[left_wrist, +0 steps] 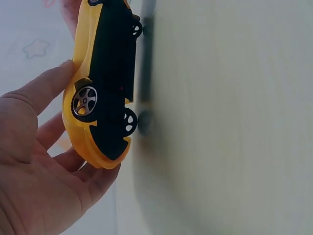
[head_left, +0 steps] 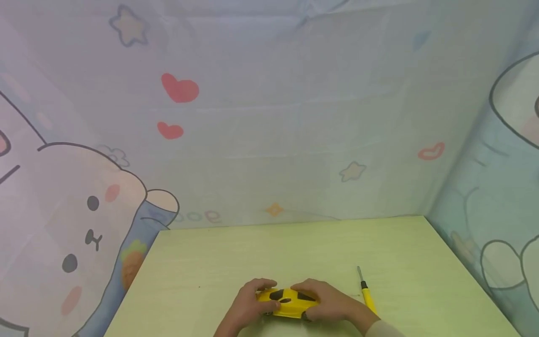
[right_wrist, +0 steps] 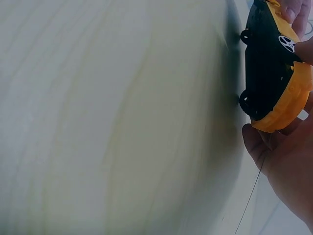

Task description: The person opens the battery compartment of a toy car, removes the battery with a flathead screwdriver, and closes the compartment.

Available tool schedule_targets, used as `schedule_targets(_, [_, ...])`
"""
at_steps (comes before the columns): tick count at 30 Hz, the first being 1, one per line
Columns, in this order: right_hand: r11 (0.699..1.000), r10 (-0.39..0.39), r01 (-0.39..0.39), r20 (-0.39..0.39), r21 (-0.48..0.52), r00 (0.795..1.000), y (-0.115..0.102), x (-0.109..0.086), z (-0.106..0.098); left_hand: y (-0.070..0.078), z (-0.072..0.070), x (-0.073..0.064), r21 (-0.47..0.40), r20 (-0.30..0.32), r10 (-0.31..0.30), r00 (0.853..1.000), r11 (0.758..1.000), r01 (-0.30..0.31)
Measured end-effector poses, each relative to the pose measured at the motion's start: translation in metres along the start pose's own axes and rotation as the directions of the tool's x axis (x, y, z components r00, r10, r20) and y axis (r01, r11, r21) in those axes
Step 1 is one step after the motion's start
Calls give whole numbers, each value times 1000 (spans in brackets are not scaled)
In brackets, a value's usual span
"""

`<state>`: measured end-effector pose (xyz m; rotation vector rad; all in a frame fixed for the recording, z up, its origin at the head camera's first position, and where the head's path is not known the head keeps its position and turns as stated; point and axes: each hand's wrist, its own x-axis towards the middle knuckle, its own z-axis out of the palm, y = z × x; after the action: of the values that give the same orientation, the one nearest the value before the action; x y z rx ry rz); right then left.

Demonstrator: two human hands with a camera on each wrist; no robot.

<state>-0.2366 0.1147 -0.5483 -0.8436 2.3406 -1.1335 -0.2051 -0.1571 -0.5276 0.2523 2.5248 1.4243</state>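
A yellow toy car [head_left: 290, 305] with black windows is held between both hands near the front of the table. My left hand [head_left: 250, 304] grips its left end, thumb on the near side and fingers around the end and far side. At the right end, my right hand [head_left: 330, 302] holds it in a similar way. The left wrist view shows the black underside [left_wrist: 110, 58] and a spoked wheel [left_wrist: 84, 101]; the car looks tilted, one side lifted. Its lower wheels [right_wrist: 246, 102] are at or very near the tabletop in the right wrist view.
A screwdriver [head_left: 367, 299] with a yellow handle lies on the pale table [head_left: 294, 252], just right of my right hand. Behind and at the sides hangs a cloth [head_left: 269, 117] printed with cartoon figures, hearts and stars.
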Motion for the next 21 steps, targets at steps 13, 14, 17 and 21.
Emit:
schedule_targets(13, [995, -100, 98, -60, -25, 993, -1, -5, -3, -4, -1, 1, 74, 28, 66, 997, 995, -68])
schedule_targets(14, [993, -115, 112, -73, -41, 991, -1, -6, -3, -4, -1, 2, 72, 30, 66, 997, 995, -68])
schedule_targets(17, [988, -147, 142, -107, -54, 983, -1, -8, -2, -5, -1, 3, 73, 30, 73, 997, 995, -75])
schedule_targets(21, [981, -169, 153, -145, -117, 975, 3, -12, 1, -6, 0, 2, 61, 35, 73, 997, 995, -75])
